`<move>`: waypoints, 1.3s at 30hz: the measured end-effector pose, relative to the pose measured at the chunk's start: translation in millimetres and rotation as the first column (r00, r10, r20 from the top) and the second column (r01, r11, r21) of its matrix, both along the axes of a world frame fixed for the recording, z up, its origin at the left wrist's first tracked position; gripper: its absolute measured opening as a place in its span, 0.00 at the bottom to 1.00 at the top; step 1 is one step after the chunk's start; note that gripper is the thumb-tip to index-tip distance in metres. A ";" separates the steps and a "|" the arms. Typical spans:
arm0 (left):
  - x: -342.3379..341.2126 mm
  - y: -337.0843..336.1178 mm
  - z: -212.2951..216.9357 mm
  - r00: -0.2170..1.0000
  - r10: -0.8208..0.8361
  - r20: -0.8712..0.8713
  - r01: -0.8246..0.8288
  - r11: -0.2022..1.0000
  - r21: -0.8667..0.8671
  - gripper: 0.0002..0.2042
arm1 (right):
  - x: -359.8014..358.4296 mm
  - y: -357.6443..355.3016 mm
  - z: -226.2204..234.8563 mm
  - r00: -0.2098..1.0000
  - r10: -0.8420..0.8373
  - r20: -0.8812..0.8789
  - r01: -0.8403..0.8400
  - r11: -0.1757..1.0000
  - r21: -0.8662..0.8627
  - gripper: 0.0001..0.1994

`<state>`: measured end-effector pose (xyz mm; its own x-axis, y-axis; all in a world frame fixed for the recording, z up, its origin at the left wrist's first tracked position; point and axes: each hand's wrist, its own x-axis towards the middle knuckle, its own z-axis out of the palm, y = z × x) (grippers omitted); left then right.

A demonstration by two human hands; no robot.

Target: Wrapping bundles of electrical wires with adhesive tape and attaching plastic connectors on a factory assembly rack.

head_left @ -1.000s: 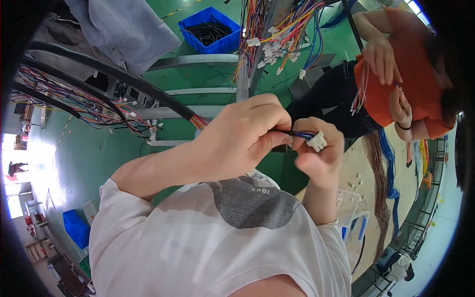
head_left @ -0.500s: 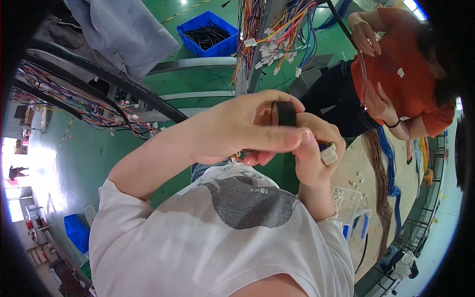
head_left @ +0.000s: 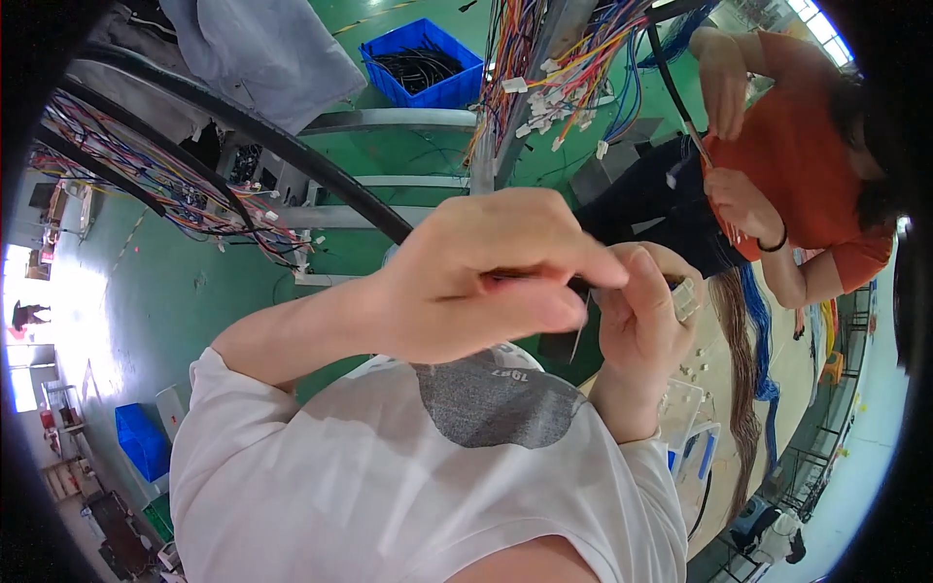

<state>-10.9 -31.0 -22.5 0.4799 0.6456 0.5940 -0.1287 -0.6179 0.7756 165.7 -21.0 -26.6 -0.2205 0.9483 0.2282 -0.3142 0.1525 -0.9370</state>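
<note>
Curled in front of my chest, my left hand (head_left: 486, 277) has its fingers and thumb closed, a little blurred. Below its thumb shows part of a black tape roll (head_left: 560, 346), mostly covered by the hand. Beside it, on the right, my right hand (head_left: 646, 316) pinches with thumb and forefinger close to the left fingertips. A white plug connector (head_left: 686, 299) sticks out from the right hand's grip; its wires are mostly hidden by the fingers. A short dark bit between the two hands is too small to make out.
Black-sleeved cable bundles (head_left: 262, 146) cross at the left. Coloured wires with white connectors (head_left: 564, 102) hang from a metal frame ahead, by a blue crate (head_left: 423, 68) of black pieces. At right, a person in orange (head_left: 797, 146) handles wires beside a table (head_left: 719, 340) with wire hanks.
My left hand has turned over and its fingers now cover the tape roll, which showed plainly before. My right hand, with the connector, has shifted slightly right. The person in orange has moved their hands.
</note>
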 end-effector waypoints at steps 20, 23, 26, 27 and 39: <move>4.0 -17.2 13.8 0.958 0.258 0.122 -0.192 0.899 -0.393 0.28 | 5.8 -3.3 0.0 0.990 0.030 -0.140 -0.044 0.994 -0.101 0.10; -2.7 -4.0 0.5 0.985 0.169 0.025 -0.171 0.977 0.128 0.25 | 4.1 -2.5 8.9 0.994 -0.005 -0.107 -0.007 0.994 -0.106 0.16; -4.4 -5.7 6.6 0.991 0.098 -0.093 -0.104 0.992 -0.066 0.26 | 4.0 2.8 8.5 0.999 0.019 -0.043 -0.021 0.999 -0.045 0.17; 0.1 -8.1 5.0 0.984 0.157 -0.089 -0.174 0.958 -0.226 0.22 | 5.0 2.8 6.8 0.999 0.024 -0.043 -0.026 0.999 -0.043 0.17; 3.5 8.3 10.1 0.951 -0.182 -0.249 -0.047 0.712 -0.700 0.24 | 4.0 5.7 -1.7 0.995 0.063 0.076 -0.075 0.982 0.174 0.11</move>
<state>-7.3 -22.6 -12.4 0.6072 0.7753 -0.1739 0.1425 0.1091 0.9838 169.7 -15.3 -28.3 -0.3056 0.8762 0.3727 -0.2643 0.2980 -0.9173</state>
